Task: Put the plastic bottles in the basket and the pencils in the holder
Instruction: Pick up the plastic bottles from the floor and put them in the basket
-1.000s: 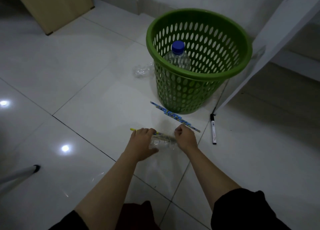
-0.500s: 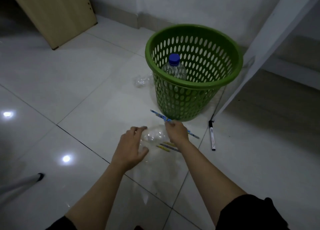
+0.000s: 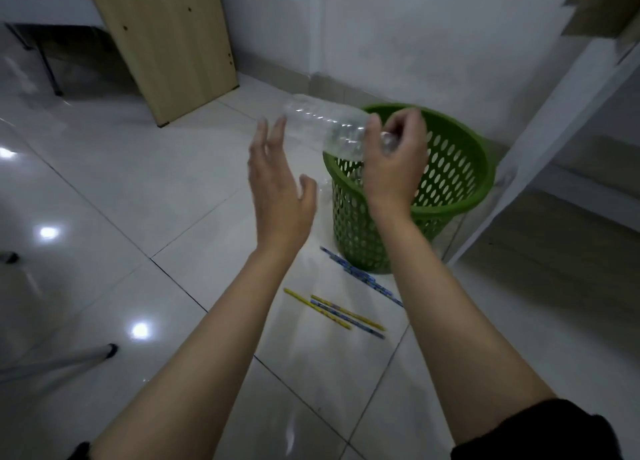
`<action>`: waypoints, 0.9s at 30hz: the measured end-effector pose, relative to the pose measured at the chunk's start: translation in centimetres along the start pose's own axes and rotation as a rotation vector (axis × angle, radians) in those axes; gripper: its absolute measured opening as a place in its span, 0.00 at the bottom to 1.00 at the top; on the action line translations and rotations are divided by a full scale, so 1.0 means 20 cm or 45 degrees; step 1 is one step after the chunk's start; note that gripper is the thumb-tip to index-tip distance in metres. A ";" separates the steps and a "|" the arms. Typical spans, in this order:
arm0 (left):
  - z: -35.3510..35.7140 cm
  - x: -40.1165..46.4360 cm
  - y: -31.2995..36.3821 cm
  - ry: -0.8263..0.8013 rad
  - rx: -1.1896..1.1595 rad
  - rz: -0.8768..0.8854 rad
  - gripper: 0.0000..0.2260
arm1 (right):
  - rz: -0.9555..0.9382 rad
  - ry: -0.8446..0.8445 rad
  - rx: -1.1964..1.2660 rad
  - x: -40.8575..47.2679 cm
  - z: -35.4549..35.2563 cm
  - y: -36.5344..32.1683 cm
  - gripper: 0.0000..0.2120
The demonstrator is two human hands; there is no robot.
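Note:
My right hand grips a clear plastic bottle near its neck and holds it sideways in the air over the near left rim of the green basket. Just left of the bottle's base, my left hand is open with fingers spread and touches nothing. On the floor below lie several pencils: yellow ones and blue patterned ones next to the basket's foot. The basket's inside is mostly hidden by my right hand.
A wooden board leans on the wall at the back left. A white slanted beam rises right of the basket. Two metal chair legs stand at the left. White tiled floor lies all around.
My right hand has lifted the clear bottle from the floor up over the basket. My left hand has let go and opened. The pencils stayed on the floor; the view tilted up.

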State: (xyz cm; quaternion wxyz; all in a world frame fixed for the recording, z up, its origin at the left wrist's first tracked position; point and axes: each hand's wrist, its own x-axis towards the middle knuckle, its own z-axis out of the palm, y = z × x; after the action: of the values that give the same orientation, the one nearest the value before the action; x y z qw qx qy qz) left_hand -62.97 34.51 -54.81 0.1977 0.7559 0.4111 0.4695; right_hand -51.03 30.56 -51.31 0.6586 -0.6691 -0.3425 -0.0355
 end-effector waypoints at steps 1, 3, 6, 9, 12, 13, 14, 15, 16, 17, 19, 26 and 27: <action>0.02 0.00 0.04 -0.075 -0.001 0.030 0.32 | 0.020 0.073 -0.024 0.04 -0.04 0.03 0.10; 0.07 -0.02 0.10 -0.246 0.038 0.077 0.30 | 0.046 0.180 -0.088 0.08 -0.11 0.08 0.10; 0.16 -0.08 0.13 -0.455 0.117 0.132 0.29 | 0.064 0.237 -0.209 0.10 -0.20 0.16 0.09; 0.22 -0.13 0.13 -0.578 0.182 0.197 0.28 | 0.042 0.241 -0.419 0.10 -0.25 0.23 0.10; 0.25 -0.15 0.13 -0.623 0.169 0.197 0.28 | 0.019 0.224 -0.544 0.10 -0.29 0.27 0.15; 0.25 -0.15 0.13 -0.624 0.151 0.178 0.28 | 0.022 0.211 -0.576 0.10 -0.30 0.27 0.16; 0.25 -0.15 0.12 -0.623 0.131 0.150 0.27 | 0.026 0.196 -0.610 0.10 -0.31 0.28 0.17; 0.25 -0.15 0.12 -0.621 0.113 0.115 0.27 | 0.029 0.181 -0.637 0.11 -0.32 0.28 0.16; 0.24 -0.15 0.11 -0.621 0.101 0.076 0.27 | 0.034 0.169 -0.643 0.12 -0.33 0.27 0.16; 0.23 -0.15 0.10 -0.620 0.095 0.039 0.27 | 0.039 0.164 -0.625 0.13 -0.33 0.26 0.15; 0.19 -0.15 0.09 -0.616 0.093 -0.035 0.26 | 0.031 0.171 -0.541 0.15 -0.34 0.22 0.12; 0.10 -0.24 0.03 -0.702 0.241 -0.217 0.25 | -0.232 -0.259 -0.287 0.02 -0.25 0.11 0.09; 0.09 -0.25 0.02 -0.722 0.268 -0.222 0.26 | -0.282 -0.350 -0.311 -0.03 -0.24 0.12 0.09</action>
State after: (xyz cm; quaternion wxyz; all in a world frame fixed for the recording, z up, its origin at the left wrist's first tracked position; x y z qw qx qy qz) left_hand -62.39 30.43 -58.07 0.2647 0.8349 0.4492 0.1761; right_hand -48.39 26.21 -52.99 0.5119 -0.7008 -0.4936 -0.0572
